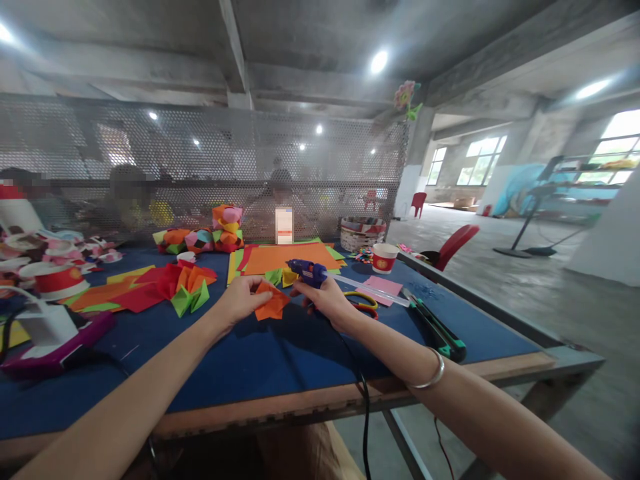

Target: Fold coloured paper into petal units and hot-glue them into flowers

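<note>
Over the middle of the blue table my left hand (243,298) is closed on a folded piece of orange paper (271,303). My right hand (327,300) grips a blue hot glue gun (306,270); its nozzle points left, above the orange paper. A clear glue stick (370,287) sticks out of its back end, and a black cord (364,400) hangs over the table's front edge. Beyond the hands lie a small folded yellow paper (289,277) and a green one (273,276). Yellow-handled scissors (364,303) rest just right of my right hand, partly hidden by it.
Orange sheets (295,259) are stacked at the back. Folded red paper (173,281) and green paper (190,298) lie left, near a purple power strip (60,347). A utility knife (440,327), pink paper (383,289) and a paper cup (384,259) are right. A mesh screen (310,160) stands behind.
</note>
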